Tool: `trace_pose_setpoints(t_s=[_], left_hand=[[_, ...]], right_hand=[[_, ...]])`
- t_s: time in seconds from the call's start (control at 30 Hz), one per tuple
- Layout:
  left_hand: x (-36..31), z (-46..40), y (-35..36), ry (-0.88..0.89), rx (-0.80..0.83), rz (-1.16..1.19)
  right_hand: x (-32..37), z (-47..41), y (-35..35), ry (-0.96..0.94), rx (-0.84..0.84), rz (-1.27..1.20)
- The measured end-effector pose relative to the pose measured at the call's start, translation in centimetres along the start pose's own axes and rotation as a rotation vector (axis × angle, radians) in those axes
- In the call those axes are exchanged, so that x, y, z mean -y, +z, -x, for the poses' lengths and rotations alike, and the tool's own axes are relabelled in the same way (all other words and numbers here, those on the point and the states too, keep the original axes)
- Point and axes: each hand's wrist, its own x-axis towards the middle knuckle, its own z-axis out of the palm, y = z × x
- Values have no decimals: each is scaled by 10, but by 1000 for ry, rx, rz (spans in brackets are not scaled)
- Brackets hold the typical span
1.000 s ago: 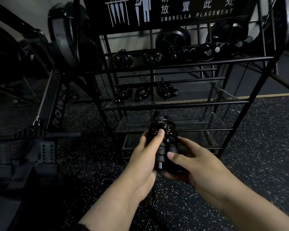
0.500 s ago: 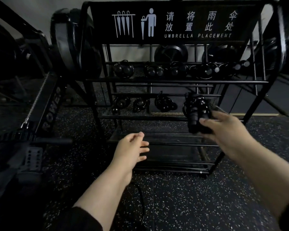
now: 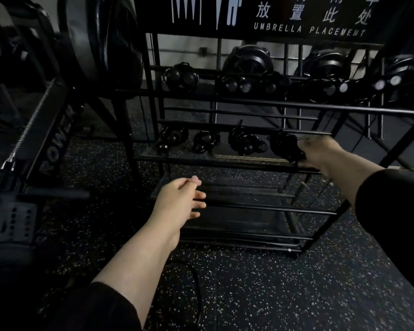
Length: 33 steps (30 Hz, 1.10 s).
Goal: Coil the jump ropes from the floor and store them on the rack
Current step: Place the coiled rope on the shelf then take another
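My right hand (image 3: 320, 152) grips a coiled black jump rope (image 3: 283, 145) and holds it on the middle shelf of the black metal rack (image 3: 261, 105), at the right end of a row of three other coiled ropes (image 3: 243, 142). More coiled ropes (image 3: 181, 76) line the upper shelf. My left hand (image 3: 179, 201) hovers with relaxed fingers in front of the lower shelves and holds nothing. A loose black rope (image 3: 196, 287) lies on the speckled floor beside my left forearm.
A rowing machine (image 3: 55, 137) stands to the left of the rack, its rail slanting down towards me. A sign reading "UMBRELLA PLACEMENT" (image 3: 308, 29) tops the rack. The two lowest shelves (image 3: 249, 225) hold nothing that I can see. Speckled rubber floor (image 3: 273, 295) spreads to the right.
My right hand carried the coiled rope from in front of me up and right onto the middle shelf. My left hand let go of it and stayed low.
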Motion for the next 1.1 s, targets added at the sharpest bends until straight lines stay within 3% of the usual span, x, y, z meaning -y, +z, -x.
trace_pose_setpoints(t_s=[0.1, 0.2, 0.33, 0.4, 0.5, 0.57, 0.67, 0.77, 0.87, 0.97, 1.1], left_hand=[[6, -4, 0, -8, 13, -13], [9, -6, -1, -18, 19, -21], [10, -7, -2, -28, 15, -43], [11, -5, -3, -12, 21, -72], [13, -3, -5, -11, 37, -117], [18, 0, -2, -13, 50, -160], [33, 8, 10, -24, 95, -262], [63, 22, 26, -47, 217, -391], [101, 36, 29, -128, 371, -548], [142, 41, 15, -276, 411, -574], [193, 39, -9, -282, 365, -785]], right_hand=[[4, 3, 0, -98, -88, 375], [0, 2, 4, -153, -78, 463], [1, 13, 5, -155, -90, 468], [0, 21, 2, -224, -225, 389], [-8, 60, 10, -471, -421, 203], [-17, 104, 31, -547, -288, 34], [-47, 160, 81, -543, -32, -22], [-90, 202, 133, -473, 193, -37], [-138, 234, 168, -308, 311, -45], [-182, 254, 189, -160, 438, 107], [-240, 271, 214, -36, 749, 421]])
